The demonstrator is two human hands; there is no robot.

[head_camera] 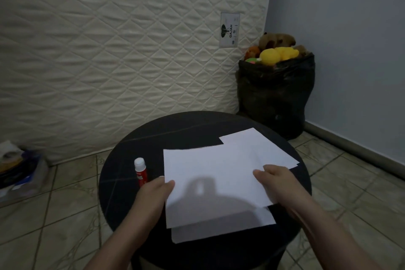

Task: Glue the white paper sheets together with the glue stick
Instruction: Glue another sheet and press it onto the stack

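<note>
Left hand (153,193) and right hand (274,180) pinch the top white paper sheet (210,177) over the round black desk (175,129); fingers partly hidden. Red glue stick (141,172) label unreadable. Mattress tag (229,30) reads "GAJAH".

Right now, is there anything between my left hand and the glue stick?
Nothing visible. The glue stick stands upright on the round black table, just beyond the left hand, which holds the left edge of the top paper sheet. The other sheets lie to the right, out of that path.
</note>
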